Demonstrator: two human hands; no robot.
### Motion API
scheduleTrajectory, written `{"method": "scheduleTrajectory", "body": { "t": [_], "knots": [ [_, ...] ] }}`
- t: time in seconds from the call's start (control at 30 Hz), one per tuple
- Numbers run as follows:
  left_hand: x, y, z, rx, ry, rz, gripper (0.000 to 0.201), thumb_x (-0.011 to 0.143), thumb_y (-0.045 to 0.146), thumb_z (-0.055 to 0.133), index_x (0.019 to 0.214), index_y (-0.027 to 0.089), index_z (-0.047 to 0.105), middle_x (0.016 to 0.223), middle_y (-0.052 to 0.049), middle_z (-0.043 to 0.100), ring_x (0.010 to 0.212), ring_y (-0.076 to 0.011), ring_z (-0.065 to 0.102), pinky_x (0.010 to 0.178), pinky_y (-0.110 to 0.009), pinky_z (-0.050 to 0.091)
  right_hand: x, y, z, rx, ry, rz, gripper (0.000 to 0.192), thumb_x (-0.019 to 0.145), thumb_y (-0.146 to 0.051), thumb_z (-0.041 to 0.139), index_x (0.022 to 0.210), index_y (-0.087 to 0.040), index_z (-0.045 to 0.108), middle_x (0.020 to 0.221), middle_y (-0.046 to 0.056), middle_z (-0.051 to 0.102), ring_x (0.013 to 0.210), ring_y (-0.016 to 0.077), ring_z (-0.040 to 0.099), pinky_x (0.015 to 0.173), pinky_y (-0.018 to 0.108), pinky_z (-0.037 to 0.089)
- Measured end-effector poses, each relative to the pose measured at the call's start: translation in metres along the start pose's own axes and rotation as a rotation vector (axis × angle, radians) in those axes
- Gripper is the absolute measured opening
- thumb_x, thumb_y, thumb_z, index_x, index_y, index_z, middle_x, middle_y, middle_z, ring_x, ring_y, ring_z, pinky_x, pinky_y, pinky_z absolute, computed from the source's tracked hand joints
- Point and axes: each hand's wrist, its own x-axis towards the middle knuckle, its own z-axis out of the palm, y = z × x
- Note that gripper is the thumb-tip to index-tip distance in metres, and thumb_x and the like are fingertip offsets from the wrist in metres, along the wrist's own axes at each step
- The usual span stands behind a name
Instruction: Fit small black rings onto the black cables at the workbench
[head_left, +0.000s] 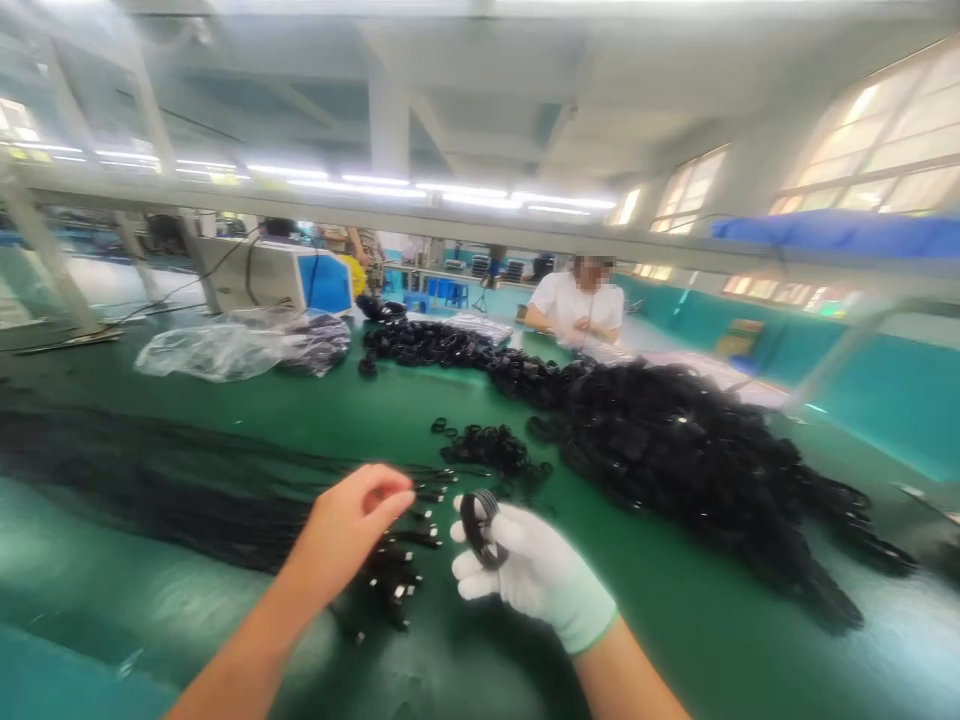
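Note:
My right hand (525, 570), in a white glove, grips a small coiled black cable (480, 530) between thumb and fingers. To its left, my bare left hand (356, 525) is curled, thumb and forefinger pinched together. What lies in that pinch, if anything, cannot be made out. Beneath and beside the left hand, a bundle of long black cables (217, 500) stretches off to the left. Their small metal-tipped ends (401, 590) point toward my right hand. Just beyond both hands sits a small heap of black rings or loops (491, 448).
A large pile of black coiled cables (675, 440) spreads across the green table (315, 405) on the right and back. Clear plastic bags (240, 345) lie at the back left, near a white and blue machine (277, 275). A person (574, 305) in white sits across.

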Motion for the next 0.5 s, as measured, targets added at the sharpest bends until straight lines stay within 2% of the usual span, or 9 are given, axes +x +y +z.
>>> {"method": "scheduleTrajectory", "body": {
  "t": [0.1, 0.17, 0.27, 0.33, 0.43, 0.5],
  "knots": [
    [0.001, -0.038, -0.006, 0.104, -0.046, -0.098, 0.032, 0.077, 0.051, 0.052, 0.092, 0.026, 0.064, 0.085, 0.001, 0.068, 0.078, -0.0202, 0.061, 0.069, -0.027, 0.045, 0.002, -0.029, -0.027, -0.675, 0.462, -0.036, 0.049, 0.085, -0.047, 0.044, 0.123, -0.017, 0.044, 0.111, 0.013, 0.058, 0.084, 0.0198, 0.063, 0.074, 0.038, 0.052],
    [0.000, -0.061, -0.005, 0.149, -0.042, -0.138, 0.033, 0.075, 0.053, 0.053, 0.092, 0.027, 0.064, 0.083, 0.002, 0.068, 0.077, -0.0208, 0.061, 0.068, -0.027, 0.044, 0.007, -0.049, -0.055, -0.907, 0.690, -0.027, 0.054, 0.083, -0.041, 0.049, 0.130, -0.016, 0.038, 0.121, 0.015, 0.053, 0.101, 0.0242, 0.058, 0.086, 0.040, 0.046],
    [-0.005, -0.078, -0.001, 0.159, -0.023, -0.146, 0.032, 0.075, 0.052, 0.052, 0.091, 0.027, 0.064, 0.085, 0.001, 0.068, 0.078, -0.0208, 0.061, 0.069, -0.028, 0.044, 0.019, -0.075, -0.100, -1.211, 0.933, 0.015, 0.057, 0.079, -0.032, 0.055, 0.131, -0.015, 0.039, 0.132, 0.018, 0.043, 0.125, 0.0323, 0.035, 0.103, 0.047, 0.025],
    [-0.010, -0.075, 0.003, 0.150, -0.060, -0.115, 0.030, 0.078, 0.050, 0.050, 0.090, 0.026, 0.063, 0.088, 0.001, 0.067, 0.079, -0.0200, 0.061, 0.069, -0.027, 0.044, 0.031, -0.085, -0.123, -1.389, 0.999, 0.068, 0.053, 0.077, -0.029, 0.058, 0.127, -0.014, 0.044, 0.127, 0.018, 0.047, 0.127, 0.0342, 0.030, 0.103, 0.051, 0.019],
    [-0.019, -0.060, 0.005, 0.151, -0.108, -0.046, 0.023, 0.082, 0.041, 0.047, 0.085, 0.025, 0.063, 0.086, 0.001, 0.065, 0.078, -0.0176, 0.059, 0.070, -0.026, 0.043, 0.048, -0.090, -0.145, -1.581, 0.991, 0.146, 0.039, 0.073, -0.029, 0.062, 0.108, -0.012, 0.057, 0.112, 0.016, 0.057, 0.117, 0.0339, 0.040, 0.096, 0.052, 0.025],
    [-0.026, -0.051, 0.005, 0.152, -0.095, -0.017, 0.019, 0.083, 0.034, 0.047, 0.082, 0.024, 0.063, 0.083, 0.001, 0.063, 0.076, -0.0161, 0.058, 0.070, -0.026, 0.042, 0.059, -0.088, -0.152, -1.667, 0.974, 0.149, 0.036, 0.071, -0.030, 0.062, 0.101, -0.009, 0.061, 0.103, 0.020, 0.060, 0.109, 0.0367, 0.046, 0.089, 0.051, 0.030]
  ]
}}
